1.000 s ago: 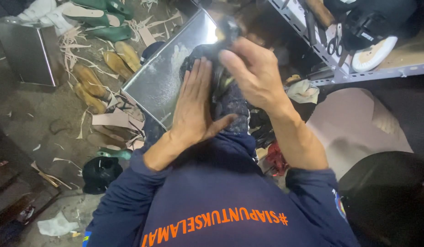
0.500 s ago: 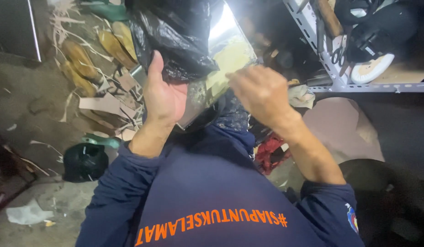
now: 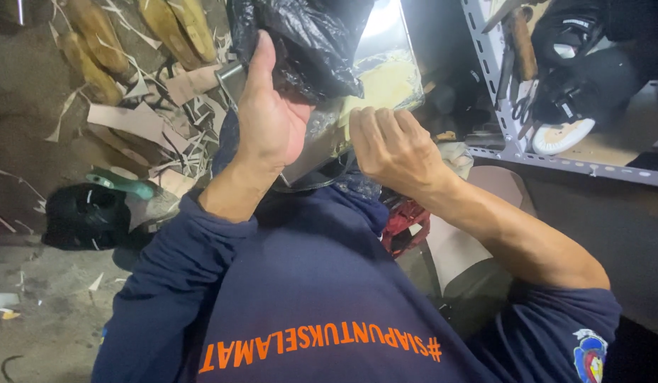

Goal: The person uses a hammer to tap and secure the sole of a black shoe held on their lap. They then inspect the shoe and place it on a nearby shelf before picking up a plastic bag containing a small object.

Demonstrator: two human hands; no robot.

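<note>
Black plastic bag above left hand, right hand beside

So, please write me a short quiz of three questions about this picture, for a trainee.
1. True or false: the left hand presses on a black plastic bag.
2. What does the right hand touch? A) metal sheet B) scissors C) white shoe
3. Which pale scraps lie on the floor, upper left?

Key:
1. True
2. A
3. Cardboard offcuts
</note>
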